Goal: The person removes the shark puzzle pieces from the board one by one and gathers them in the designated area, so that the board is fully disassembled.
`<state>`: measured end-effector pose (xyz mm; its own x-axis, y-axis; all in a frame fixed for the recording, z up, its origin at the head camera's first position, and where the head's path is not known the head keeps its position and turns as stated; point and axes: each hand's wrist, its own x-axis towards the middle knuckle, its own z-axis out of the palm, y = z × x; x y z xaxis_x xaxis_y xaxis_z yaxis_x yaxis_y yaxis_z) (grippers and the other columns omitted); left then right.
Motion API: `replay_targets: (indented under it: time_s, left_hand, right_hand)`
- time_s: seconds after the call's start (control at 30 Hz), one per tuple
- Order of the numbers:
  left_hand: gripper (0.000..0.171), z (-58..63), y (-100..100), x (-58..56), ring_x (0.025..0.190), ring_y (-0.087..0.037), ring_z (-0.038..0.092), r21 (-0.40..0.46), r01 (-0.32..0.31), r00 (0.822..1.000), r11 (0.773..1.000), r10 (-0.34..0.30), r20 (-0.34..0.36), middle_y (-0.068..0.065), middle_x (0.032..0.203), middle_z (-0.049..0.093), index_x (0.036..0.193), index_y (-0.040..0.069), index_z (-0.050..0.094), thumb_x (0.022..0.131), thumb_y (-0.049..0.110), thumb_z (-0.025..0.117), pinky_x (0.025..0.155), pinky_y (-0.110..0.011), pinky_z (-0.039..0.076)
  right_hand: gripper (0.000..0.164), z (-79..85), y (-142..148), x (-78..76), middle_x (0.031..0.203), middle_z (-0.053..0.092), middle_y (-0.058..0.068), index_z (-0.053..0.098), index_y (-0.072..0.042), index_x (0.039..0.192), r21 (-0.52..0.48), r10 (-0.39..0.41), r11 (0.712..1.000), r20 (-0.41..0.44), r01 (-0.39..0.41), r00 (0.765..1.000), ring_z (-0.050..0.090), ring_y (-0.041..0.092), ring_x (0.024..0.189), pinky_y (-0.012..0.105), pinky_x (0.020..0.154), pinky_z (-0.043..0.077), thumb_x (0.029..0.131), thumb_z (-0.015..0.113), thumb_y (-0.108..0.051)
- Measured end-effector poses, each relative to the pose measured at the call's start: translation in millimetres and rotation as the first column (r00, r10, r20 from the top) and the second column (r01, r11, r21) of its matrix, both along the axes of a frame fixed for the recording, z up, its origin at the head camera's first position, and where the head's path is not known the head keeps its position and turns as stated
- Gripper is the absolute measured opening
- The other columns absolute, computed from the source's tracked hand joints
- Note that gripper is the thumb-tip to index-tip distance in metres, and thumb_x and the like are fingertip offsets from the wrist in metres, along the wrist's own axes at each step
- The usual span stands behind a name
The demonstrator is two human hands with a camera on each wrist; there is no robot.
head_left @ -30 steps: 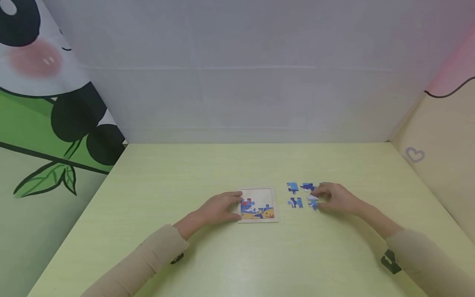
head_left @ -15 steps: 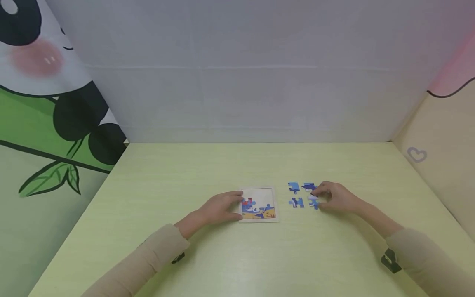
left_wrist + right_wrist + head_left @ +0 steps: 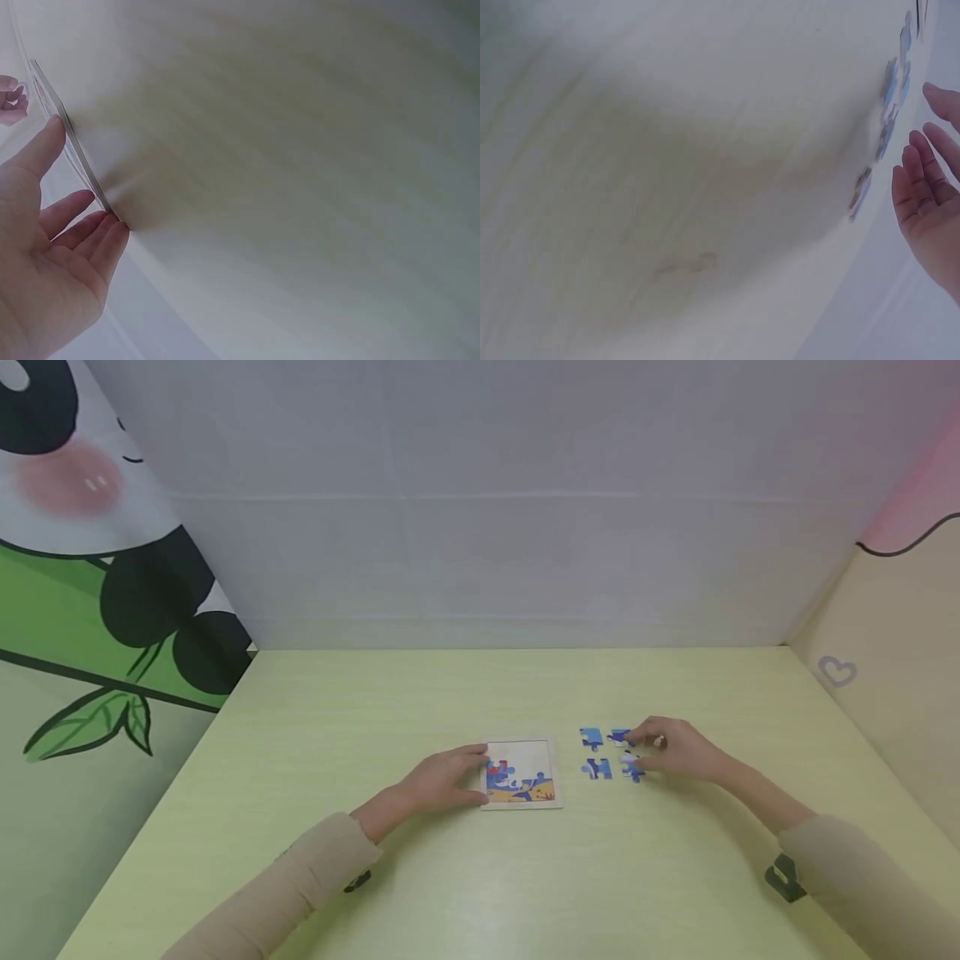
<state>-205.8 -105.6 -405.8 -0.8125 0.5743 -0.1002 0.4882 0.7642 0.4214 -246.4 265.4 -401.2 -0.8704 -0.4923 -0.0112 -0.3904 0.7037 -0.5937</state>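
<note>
A square jigsaw tray lies on the table, its lower part filled with joined pieces showing sand, blue water and a red shape. My left hand holds its left edge, thumb near the front corner and fingers at the back one. The left wrist view shows that board edge-on between thumb and fingers. Loose blue jigsaw pieces lie right of the tray. My right hand hovers over the rightmost ones, thumb beside a blue-and-white piece. Its fingers are spread loosely in the right wrist view, with nothing between them.
A further piece lies beside my right hand in the right wrist view, hidden by that hand in the head view. The pale table ends at a grey back wall. Printed panels stand at both sides.
My right hand has shifted slightly up and away from me, and its thumb and forefinger stand farther apart over the pieces. The left hand and tray stay put.
</note>
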Motion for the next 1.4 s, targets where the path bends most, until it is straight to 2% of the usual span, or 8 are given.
replay_targets:
  time_s: [0.17, 0.37, 0.63, 0.83, 0.97, 1.1, 1.4]
  left_hand:
    - [0.059, -0.9, -1, -1.0, 0.126, -0.027, 0.04, -0.007, 0.005, 1.0, 1.0, -0.005, -0.014, -0.012, 0.137, 0.043, 0.124, 0.001, 0.054, 0.078, 0.034, 0.07, 0.102, -0.04, 0.035]
    - [0.063, -0.5, -3, -2.3, 0.128, -0.028, 0.037, -0.016, 0.024, 0.999, 1.0, -0.024, -0.027, -0.012, 0.139, 0.04, 0.128, 0.002, 0.05, 0.079, 0.038, 0.068, 0.102, -0.042, 0.034]
    - [0.068, -2.0, -4, -5.9, 0.13, -0.029, 0.032, -0.055, -0.002, 0.999, 0.998, 0.0, -0.036, -0.013, 0.144, 0.032, 0.131, 0.001, 0.046, 0.081, 0.043, 0.064, 0.102, -0.044, 0.034]
    - [0.068, -1.7, -4, -6.4, 0.131, -0.028, 0.031, -0.067, -0.034, 0.999, 0.997, 0.033, -0.016, -0.012, 0.145, 0.031, 0.133, 0.003, 0.044, 0.082, 0.045, 0.062, 0.101, -0.045, 0.035]
    - [0.069, 0.8, -2, -4.4, 0.13, -0.029, 0.032, -0.055, -0.026, 1.0, 0.998, 0.025, -0.009, -0.013, 0.144, 0.033, 0.133, 0.002, 0.044, 0.082, 0.044, 0.063, 0.1, -0.044, 0.036]
    - [0.069, 1.0, -2, -3.5, 0.13, -0.03, 0.033, -0.05, -0.011, 1.0, 0.999, 0.01, -0.02, -0.014, 0.142, 0.034, 0.132, 0.0, 0.044, 0.082, 0.043, 0.063, 0.1, -0.044, 0.037]
    - [0.068, 5.1, -2, -1.3, 0.129, -0.032, 0.033, -0.054, 0.005, 0.999, 0.999, -0.007, -0.032, -0.017, 0.142, 0.034, 0.131, -0.002, 0.044, 0.082, 0.041, 0.064, 0.101, -0.045, 0.035]
  right_hand:
    - [0.036, 5.0, -17, -2.9, 0.089, 0.063, 0.004, 0.064, 0.0, 0.107, -0.067, 0.036, 0.997, 0.027, -0.034, 0.999, 0.055, 0.017, 0.081, 0.026, 0.07, 0.048, 0.075, 0.073, -0.014]
    - [0.036, 6.5, -51, -3.8, 0.089, 0.063, 0.008, 0.062, 0.004, 0.109, -0.133, 0.111, 0.985, 0.017, -0.108, 0.994, 0.056, 0.018, 0.08, 0.025, 0.069, 0.05, 0.077, 0.071, -0.011]
    - [0.036, 1.1, -108, -8.1, 0.09, 0.063, 0.006, 0.062, 0.002, 0.11, -0.13, 0.201, 0.972, 0.024, -0.197, 0.979, 0.055, 0.011, 0.074, 0.022, 0.061, 0.048, 0.079, 0.07, -0.012]
    - [0.034, -8.5, -143, -14.2, 0.089, 0.062, 0.001, 0.064, -0.001, 0.109, -0.106, 0.23, 0.97, 0.09, -0.22, 0.969, 0.052, 0.009, 0.074, 0.02, 0.063, 0.047, 0.078, 0.071, -0.014]
    - [0.033, -14.2, -155, -12.1, 0.09, 0.062, -0.002, 0.065, -0.003, 0.106, -0.081, 0.236, 0.97, 0.121, -0.227, 0.964, 0.052, 0.008, 0.075, 0.02, 0.065, 0.047, 0.076, 0.073, -0.015]
    - [0.029, -14.3, -160, -8.1, 0.091, 0.065, -0.001, 0.067, -0.003, 0.1, -0.077, 0.246, 0.968, 0.108, -0.239, 0.963, 0.052, 0.007, 0.073, 0.019, 0.065, 0.046, 0.075, 0.074, -0.016]
    - [0.019, -10.4, -166, -3.8, 0.077, 0.061, -0.004, 0.068, -0.006, 0.091, -0.081, 0.2, 0.979, 0.163, -0.189, 0.966, 0.052, 0.008, 0.068, 0.019, 0.062, 0.045, 0.074, 0.074, -0.011]
